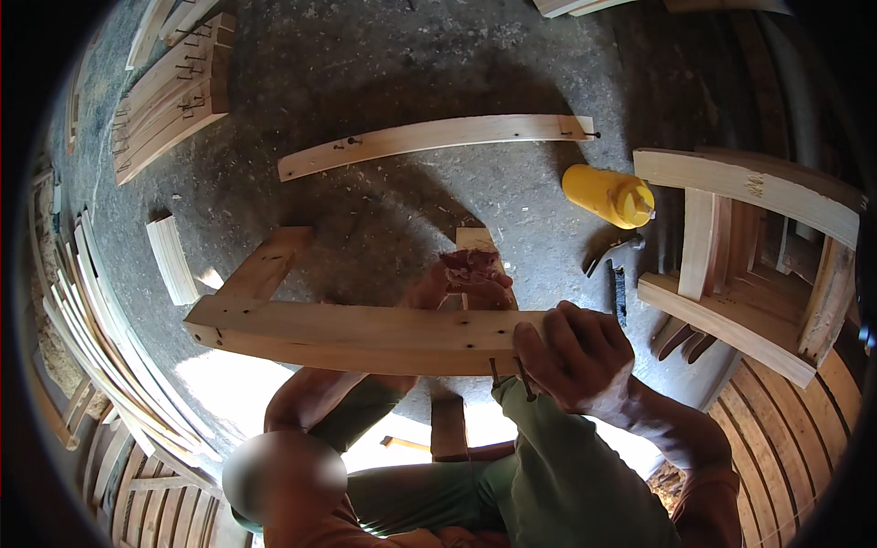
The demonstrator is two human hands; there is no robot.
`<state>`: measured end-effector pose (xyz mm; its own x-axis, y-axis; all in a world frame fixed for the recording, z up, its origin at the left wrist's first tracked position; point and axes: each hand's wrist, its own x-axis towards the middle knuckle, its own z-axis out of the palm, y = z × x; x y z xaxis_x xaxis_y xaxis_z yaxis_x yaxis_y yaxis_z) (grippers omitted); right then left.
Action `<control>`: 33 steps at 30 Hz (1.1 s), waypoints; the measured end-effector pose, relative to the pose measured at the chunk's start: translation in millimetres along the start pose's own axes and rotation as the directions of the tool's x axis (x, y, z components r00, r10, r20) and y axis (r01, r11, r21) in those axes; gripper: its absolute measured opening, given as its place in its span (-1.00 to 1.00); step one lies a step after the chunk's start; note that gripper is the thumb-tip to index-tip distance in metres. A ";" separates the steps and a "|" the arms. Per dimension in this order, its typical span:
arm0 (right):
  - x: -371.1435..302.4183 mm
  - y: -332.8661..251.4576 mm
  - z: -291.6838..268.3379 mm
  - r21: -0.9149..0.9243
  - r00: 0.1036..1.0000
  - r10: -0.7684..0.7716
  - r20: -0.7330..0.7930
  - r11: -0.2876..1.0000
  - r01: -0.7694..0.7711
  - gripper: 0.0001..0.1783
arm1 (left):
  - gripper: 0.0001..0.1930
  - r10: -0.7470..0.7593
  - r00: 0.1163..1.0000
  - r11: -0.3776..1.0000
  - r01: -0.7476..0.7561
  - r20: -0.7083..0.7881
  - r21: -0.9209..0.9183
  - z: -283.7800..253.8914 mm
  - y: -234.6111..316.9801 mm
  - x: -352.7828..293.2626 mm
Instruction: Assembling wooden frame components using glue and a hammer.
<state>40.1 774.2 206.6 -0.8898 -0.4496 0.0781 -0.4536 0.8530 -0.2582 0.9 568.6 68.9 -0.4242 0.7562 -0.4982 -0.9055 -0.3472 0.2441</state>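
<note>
A wooden frame lies across my lap, its long pale rail [365, 331] stretching from left to right in front of me. One shorter crosspiece [267, 265] runs away from the rail's left end. My right hand [577, 358] is closed round the right end of this rail, thumb on the near face. Two nails [512, 376] stick out by that thumb at the lower edge. Beyond the rail, my left hand [429, 288], partly hidden, grips a crumpled dark red rag [475, 269]. The rag is against another wooden piece [475, 239], mostly covered.
A curved board with nails [438, 142] lies ahead on the concrete floor. To its right are a yellow squeeze bottle [607, 194], a hammer [618, 283] and an assembled wooden frame [749, 187]. Nailed curved boards [174, 105], a small wood stack [172, 260] and thin strips [123, 342] occupy the left.
</note>
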 end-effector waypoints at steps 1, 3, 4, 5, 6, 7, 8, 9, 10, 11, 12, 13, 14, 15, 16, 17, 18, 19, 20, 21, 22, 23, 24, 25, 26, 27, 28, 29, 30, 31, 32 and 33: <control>-0.4 0.6 1.0 0.003 1.000 0.001 0.001 1.000 -0.001 -0.62 | -0.20 -0.001 1.000 1.000 0.001 -0.003 -0.001 9.4 4.2 -3.7; -0.9 2.0 2.8 0.002 1.000 -0.013 -0.007 1.000 0.013 -0.63 | -0.14 0.159 0.986 0.944 -0.138 -0.047 0.301 35.1 20.2 -11.9; -4.7 3.1 4.2 -0.006 1.000 -0.003 0.005 1.000 0.003 -0.63 | -0.14 0.148 0.988 0.948 -0.131 -0.038 0.291 32.5 15.1 -7.0; -8.6 4.1 5.0 -0.014 1.000 0.013 0.017 1.000 -0.013 -0.63 | -0.16 0.136 0.991 0.954 -0.126 -0.019 0.271 29.7 9.6 -1.8; -13.3 5.5 6.2 -0.025 0.999 0.031 0.030 0.999 -0.030 -0.62 | -0.17 0.123 0.992 0.961 -0.119 0.001 0.249 26.9 3.5 4.1; -1.9 2.7 1.3 0.004 1.000 0.006 -0.005 1.000 -0.006 -0.62 | -0.18 0.150 0.989 0.953 -0.139 -0.020 0.270 33.1 19.2 -9.6; -1.8 3.1 1.8 -0.001 1.000 -0.007 -0.001 1.000 0.007 -0.62 | -0.20 0.152 0.988 0.955 -0.144 -0.012 0.259 31.9 19.6 -10.1; -1.8 3.5 2.2 -0.006 1.000 -0.019 0.004 1.000 0.019 -0.62 | -0.21 0.153 0.988 0.957 -0.148 -0.003 0.248 30.6 19.6 -10.3; -0.5 3.7 2.1 -0.007 1.000 -0.020 0.005 1.000 0.020 -0.62 | -0.22 0.154 0.988 0.960 -0.151 0.006 0.236 29.2 19.6 -10.3; 1.0 3.4 1.4 -0.001 1.000 -0.008 0.005 1.000 0.008 -0.62 | -0.23 0.152 0.988 0.963 -0.152 0.016 0.224 27.9 18.9 -10.5; 1.6 3.2 1.2 0.005 1.000 0.003 0.004 1.000 -0.003 -0.62 | -0.23 0.151 0.988 0.965 -0.153 0.025 0.212 26.6 18.4 -10.7; 0.9 3.4 1.3 0.005 1.000 0.005 0.006 1.000 -0.005 -0.62 | -0.24 0.150 0.988 0.968 -0.153 0.033 0.200 25.4 18.0 -11.1; 0.1 4.4 1.5 0.007 1.000 -0.001 0.012 1.000 0.001 -0.62 | -0.25 0.150 0.988 0.970 -0.155 0.043 0.189 24.2 18.0 -10.9; -0.3 5.1 1.8 0.009 1.000 -0.007 0.017 1.000 0.006 -0.62 | -0.25 0.150 0.987 0.971 -0.157 0.052 0.178 23.1 18.1 -10.8; -0.5 5.2 2.1 0.009 1.000 -0.007 0.017 1.000 0.007 -0.62 | -0.26 0.151 0.987 0.973 -0.160 0.061 0.168 22.1 18.4 -10.8; -1.0 5.1 1.9 0.007 1.000 -0.003 0.018 1.000 0.003 -0.62 | -0.26 0.152 0.986 0.974 -0.162 0.070 0.157 21.6 18.2 -11.2; -1.3 5.1 1.7 0.005 1.000 0.000 0.019 1.000 0.000 -0.62 | -0.26 0.154 0.985 0.976 -0.164 0.078 0.146 21.3 18.2 -11.5; -1.4 5.3 1.5 0.005 1.000 0.000 0.019 1.000 0.000 -0.62 | -0.27 0.155 0.984 0.977 -0.166 0.087 0.135 21.2 18.2 -11.7; -1.4 5.2 1.3 0.002 1.000 -0.003 0.019 1.000 0.003 -0.62 | -0.27 0.156 0.983 0.978 -0.167 0.096 0.124 21.1 18.2 -11.9; -1.3 5.3 1.1 -0.001 1.000 -0.005 0.020 1.000 0.005 -0.62 | -0.27 0.156 0.982 0.979 -0.168 0.105 0.114 21.3 18.2 -11.9; -1.2 5.5 1.1 -0.002 1.000 -0.004 0.020 1.000 0.004 -0.62 | -0.27 0.156 0.982 0.979 -0.168 0.106 0.113 24.5 15.8 -12.4; -0.9 5.7 1.6 -0.007 1.000 -0.006 0.016 1.000 0.006 -0.62 | -0.28 0.170 0.985 0.979 -0.169 -0.001 0.113 30.3 11.4 -13.3; -0.6 5.8 1.9 -0.011 1.000 -0.007 0.012 1.000 0.007 -0.62 | -0.29 0.182 0.977 0.979 -0.170 -0.109 0.113 34.7 9.0 -13.3; -0.4 5.6 1.7 -0.011 1.000 -0.007 0.011 1.000 0.007 -0.62 | -0.29 0.182 0.977 0.979 -0.170 -0.108 0.113 36.7 8.9 -12.5; 0.0 5.4 1.4 -0.006 1.000 0.002 0.011 1.000 -0.002 -0.61 | -0.30 0.182 0.977 0.981 -0.172 -0.109 0.092 38.5 9.2 -11.9; 0.6 5.2 1.0 0.000 1.000 0.010 0.010 1.000 -0.010 -0.61 | -0.30 0.182 0.977 0.982 -0.174 -0.110 0.071 39.8 10.1 -11.9; 1.8 4.7 0.3 0.001 1.000 0.007 0.008 1.000 -0.007 -0.61 | -0.30 0.185 0.976 0.981 -0.177 -0.111 0.074 40.9 12.4 -13.2; 3.0 4.7 -0.4 0.007 1.000 0.012 0.011 1.000 -0.012 -0.60 | -0.32 0.210 0.973 0.969 -0.194 -0.093 0.155 41.9 15.3 -14.2; 4.1 4.7 -1.0 0.014 1.000 0.015 0.013 1.000 -0.015 -0.60 | -0.33 0.234 0.970 0.949 -0.211 -0.073 0.236 41.9 18.0 -15.4; 5.0 4.8 -0.8 0.015 1.000 0.012 0.010 1.000 -0.012 -0.60 | -0.33 0.238 0.969 0.947 -0.214 -0.074 0.238 39.0 21.5 -16.8; 2.5 6.0 1.2 0.007 1.000 0.008 0.015 1.000 -0.009 -0.59 | -0.30 0.166 0.985 0.965 -0.156 -0.033 0.211 34.0 23.0 -14.0; 0.0 7.3 2.8 -0.001 1.000 0.005 0.021 1.000 -0.005 -0.59 | -0.26 0.095 0.995 0.978 -0.095 0.010 0.185 31.4 22.7 -10.5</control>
<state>36.9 779.6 202.0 -0.8910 -0.4505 0.0562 -0.4489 0.8557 -0.2574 -14.8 570.2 105.9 -0.5078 0.7252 -0.4650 -0.8434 -0.3085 0.4399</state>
